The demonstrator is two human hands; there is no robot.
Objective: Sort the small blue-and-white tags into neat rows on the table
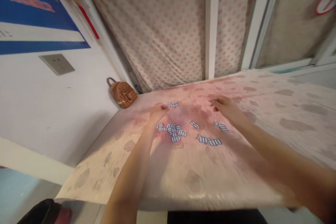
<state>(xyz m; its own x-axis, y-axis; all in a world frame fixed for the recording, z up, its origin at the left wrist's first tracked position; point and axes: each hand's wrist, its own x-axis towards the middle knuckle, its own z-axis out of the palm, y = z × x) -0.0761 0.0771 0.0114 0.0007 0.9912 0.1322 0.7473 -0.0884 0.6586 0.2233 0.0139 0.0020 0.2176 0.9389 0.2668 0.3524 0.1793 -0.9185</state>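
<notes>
My left hand (158,111) is closed in a pinch at the left end of a short row of small blue-and-white striped pieces (175,104) on the table. Its fingertips meet the nearest piece there. To the right, my right hand (222,104) hovers low over the cloth with its fingers curled together; whatever they hold, if anything, is hidden. Between my forearms lies a jumbled pile of the same striped pieces (172,130). A smaller group (209,141), a pair (221,126) and a small piece or pair (194,124) lie to its right.
A patterned tablecloth (189,178) covers the table. At the back left corner, a small brown backpack-shaped bag (123,93) leans against the wall. A dotted curtain (162,24) hangs behind the table. A wall socket (57,64) is at left.
</notes>
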